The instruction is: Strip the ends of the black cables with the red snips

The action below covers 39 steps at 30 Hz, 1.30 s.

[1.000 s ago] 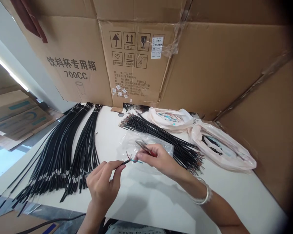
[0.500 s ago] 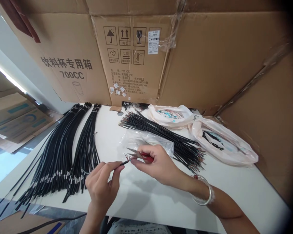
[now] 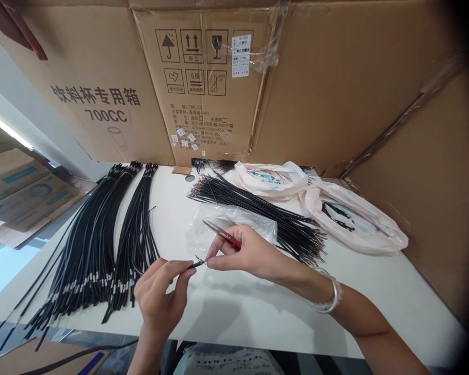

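Between thumb and forefinger, my left hand [image 3: 162, 291] pinches a black cable [image 3: 196, 264] near its end, where thin wires fan out. My right hand [image 3: 242, 250] has thumb and forefinger at the tips of those wires. Red-handled scissors [image 3: 229, 238] are held in the same right hand, their blades pointing up and left, away from the wires. Behind my hands lies a clear plastic bag [image 3: 203, 224], and beside it a bundle of black cables with bare copper-coloured ends [image 3: 258, 211].
Bundles of black cables [image 3: 89, 234] lie on the white table [image 3: 234, 323] at the left. Two pale plastic bags [image 3: 289, 172] [image 3: 383, 234] with small parts stand back right. Cardboard [image 3: 316, 78] walls the rear and right. A dark cord [image 3: 82, 355] runs lower left.
The scissors have moved back from the wire ends and their blades have tilted upward. My right thumb and forefinger have closed at the wires. The view has shifted slightly.
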Motion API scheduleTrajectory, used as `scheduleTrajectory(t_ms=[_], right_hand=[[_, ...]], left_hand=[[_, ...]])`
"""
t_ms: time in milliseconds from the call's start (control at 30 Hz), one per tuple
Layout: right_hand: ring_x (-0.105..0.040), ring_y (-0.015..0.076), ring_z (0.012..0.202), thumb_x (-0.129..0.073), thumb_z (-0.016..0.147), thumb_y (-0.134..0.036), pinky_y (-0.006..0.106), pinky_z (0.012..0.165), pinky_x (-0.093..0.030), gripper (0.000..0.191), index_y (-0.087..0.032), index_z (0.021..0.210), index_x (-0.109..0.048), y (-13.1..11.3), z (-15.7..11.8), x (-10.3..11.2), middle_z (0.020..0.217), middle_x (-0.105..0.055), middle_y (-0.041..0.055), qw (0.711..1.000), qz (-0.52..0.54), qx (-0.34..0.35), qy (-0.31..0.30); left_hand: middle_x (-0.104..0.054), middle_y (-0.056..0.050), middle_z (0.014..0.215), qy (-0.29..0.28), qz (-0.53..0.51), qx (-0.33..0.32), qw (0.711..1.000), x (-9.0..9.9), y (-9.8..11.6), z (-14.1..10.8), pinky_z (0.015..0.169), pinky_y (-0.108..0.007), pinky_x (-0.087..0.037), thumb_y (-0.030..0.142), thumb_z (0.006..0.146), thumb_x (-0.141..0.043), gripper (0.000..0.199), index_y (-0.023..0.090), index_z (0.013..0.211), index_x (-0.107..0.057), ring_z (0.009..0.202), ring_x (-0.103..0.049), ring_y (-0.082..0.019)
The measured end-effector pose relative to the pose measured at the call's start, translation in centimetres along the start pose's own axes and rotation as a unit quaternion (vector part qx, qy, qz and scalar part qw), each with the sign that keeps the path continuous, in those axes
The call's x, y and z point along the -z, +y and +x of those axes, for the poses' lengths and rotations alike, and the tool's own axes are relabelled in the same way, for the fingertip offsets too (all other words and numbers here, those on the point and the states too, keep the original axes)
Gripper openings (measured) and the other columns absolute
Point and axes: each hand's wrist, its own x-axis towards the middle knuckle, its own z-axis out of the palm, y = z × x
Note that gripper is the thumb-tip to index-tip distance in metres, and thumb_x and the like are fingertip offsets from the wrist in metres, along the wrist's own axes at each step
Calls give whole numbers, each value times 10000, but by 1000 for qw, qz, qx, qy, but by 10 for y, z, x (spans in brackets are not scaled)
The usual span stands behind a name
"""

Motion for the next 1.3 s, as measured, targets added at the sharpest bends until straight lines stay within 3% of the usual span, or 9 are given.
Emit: scheduleTrajectory(t_ms=[200, 333, 467, 600, 833, 1000, 1100, 1200, 1300], right_hand=[[-329, 57, 521, -682, 761, -198, 206, 484, -258, 67, -146, 731, -653, 3, -16, -17, 554, -424, -81, 977, -132, 127, 111], [-372, 59, 515, -649, 762, -149, 203, 514, -332, 42, -161, 802, -653, 5, -27, -22, 577, -503, -69, 967, -143, 179, 109], [-431, 74, 569, -757, 729, -250, 200, 511, -340, 278, -171, 984, -679, -3, -31, -18, 653, -538, -52, 987, -54, 120, 91], [-297, 56, 520, -752, 768, -337, 214, 471, -226, 253, -122, 901, -727, -10, -30, -12, 566, -368, -80, 997, -40, 57, 29], [-253, 46, 487, -746, 799, -350, 236, 462, -162, 232, -119, 828, -748, -9, -27, -3, 508, -362, -92, 993, 26, -17, -117], [-234, 43, 461, -817, 713, -288, 226, 447, -169, 223, -121, 806, -702, -11, -30, -4, 474, -289, -126, 996, 35, -26, -75], [-245, 40, 459, -792, 734, -276, 208, 436, -193, 199, -122, 788, -678, -9, -35, -10, 484, -306, -122, 999, 4, 26, -25], [-362, 45, 489, -708, 800, -224, 192, 466, -300, 100, -133, 789, -669, 0, -40, -16, 557, -487, -77, 984, -92, 145, 54], [-489, 60, 535, -587, 826, -106, 199, 535, -392, 97, -140, 867, -668, 10, -39, -16, 647, -634, -35, 894, -254, 350, 121]], left_hand=[[-706, -15, 692, 15, -30, -3, 999, -2, -4, -4, 539, -227, -484, 33, 787, -688, 149, 154, 868, -652, 572, -606, -115], [-696, -16, 682, 41, -73, 9, 996, -2, -7, -9, 526, -242, -481, 41, 796, -669, 141, 158, 871, -648, 599, -610, -132], [-697, 4, 678, 78, -77, 12, 994, 1, -9, -11, 505, -243, -467, 44, 771, -677, 171, 174, 880, -660, 593, -605, -132], [-711, 22, 671, 78, -50, -22, 996, 4, -7, -11, 502, -251, -465, 105, 796, -671, 114, 196, 865, -665, 565, -605, -123], [-731, -34, 687, 81, -3, -66, 995, 8, -5, -17, 493, -286, -442, 117, 847, -652, 101, 206, 884, -683, 567, -575, -141], [-734, -18, 680, 72, 35, -129, 988, 13, -9, -11, 472, -269, -422, 161, 831, -699, 45, 202, 820, -683, 547, -559, -132], [-731, -22, 657, 75, 40, -154, 984, 14, -11, -8, 467, -253, -415, 165, 818, -716, 67, 178, 767, -676, 526, -545, -118], [-729, -18, 652, 75, 33, -148, 986, 13, -11, -8, 471, -242, -424, 173, 815, -719, 60, 171, 773, -676, 525, -553, -108], [-740, -15, 679, 62, 25, -80, 995, 10, -7, -8, 470, -258, -460, 191, 851, -663, 36, 215, 828, -676, 536, -589, -125]])
